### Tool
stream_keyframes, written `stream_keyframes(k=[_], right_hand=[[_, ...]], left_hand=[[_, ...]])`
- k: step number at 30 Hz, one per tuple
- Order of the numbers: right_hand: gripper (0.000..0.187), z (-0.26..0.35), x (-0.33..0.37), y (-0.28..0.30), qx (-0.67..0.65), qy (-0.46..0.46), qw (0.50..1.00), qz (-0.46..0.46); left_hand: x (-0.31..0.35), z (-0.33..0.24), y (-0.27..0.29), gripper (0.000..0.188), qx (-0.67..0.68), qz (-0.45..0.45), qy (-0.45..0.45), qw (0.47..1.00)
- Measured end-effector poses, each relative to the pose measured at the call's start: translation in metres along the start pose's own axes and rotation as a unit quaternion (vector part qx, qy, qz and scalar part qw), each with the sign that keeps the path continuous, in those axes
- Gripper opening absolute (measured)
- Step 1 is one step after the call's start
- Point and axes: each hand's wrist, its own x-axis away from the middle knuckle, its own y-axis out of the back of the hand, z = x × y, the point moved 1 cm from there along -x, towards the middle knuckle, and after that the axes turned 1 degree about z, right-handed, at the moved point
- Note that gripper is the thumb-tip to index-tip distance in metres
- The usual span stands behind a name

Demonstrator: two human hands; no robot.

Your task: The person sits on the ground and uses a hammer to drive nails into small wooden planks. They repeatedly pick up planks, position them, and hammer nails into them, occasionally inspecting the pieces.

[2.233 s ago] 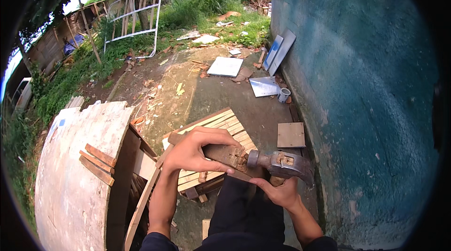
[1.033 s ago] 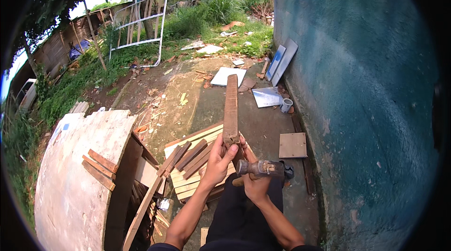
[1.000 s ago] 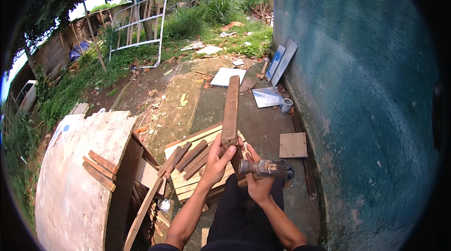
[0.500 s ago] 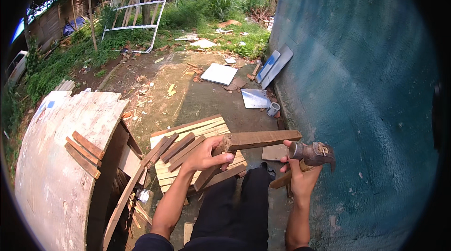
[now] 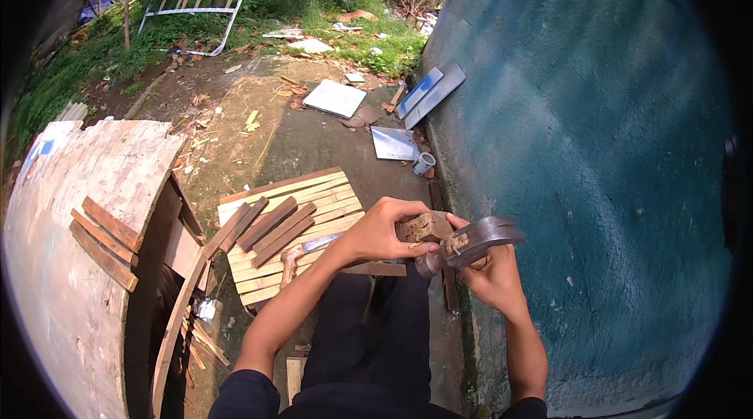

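Note:
My left hand is closed round a brown wooden batten, whose cut end faces me. In the first frame a second batten is joined to it at an angle; most of that is now hidden. My right hand grips a claw hammer by its handle, close under the head. The hammer head is right beside the batten's end, and whether they touch I cannot tell. Below my left forearm, a tool with a wooden handle and a flat metal blade lies on a slatted wooden top.
Several short battens lie on the slatted top. At left a worn plywood sheet carries more battens. A blue-green wall rises close on my right. Beyond are a small can, white panels and a metal frame.
The batten has swung from lying crosswise to end-on. Both hands have come together, with the hammer now beside the wood. The bladed tool on the slats has come into sight.

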Motion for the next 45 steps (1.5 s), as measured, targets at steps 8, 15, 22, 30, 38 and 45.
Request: stream_keyframes(k=[8,15,22,30,38,45], right_hand=[[0.026,-0.011,-0.001,-0.003,-0.036,-0.136,0.982,-0.128],[0.024,-0.008,-0.007,-0.005,0.012,-0.164,0.971,-0.171],[0.024,-0.052,-0.009,-0.015,-0.011,-0.215,0.964,-0.157],[0.023,-0.155,0.026,-0.007,0.025,-0.305,0.929,-0.207],[0.021,-0.310,0.085,-0.044,0.129,-0.345,0.901,-0.228],[0.025,-0.418,0.121,-0.115,0.126,-0.475,0.851,-0.183]], left_hand=[[-0.013,0.032,-0.014,0.028,-0.007,-0.137,-0.170,0.976],[-0.026,0.045,-0.002,0.024,-0.061,-0.118,-0.181,0.975],[-0.029,0.078,-0.017,0.014,-0.081,-0.120,-0.104,0.984],[-0.026,0.193,-0.056,0.024,0.108,-0.128,0.169,0.971],[0.045,0.383,-0.135,0.014,0.081,0.023,0.531,0.843],[0.080,0.541,-0.165,0.018,0.028,0.050,0.639,0.767]])
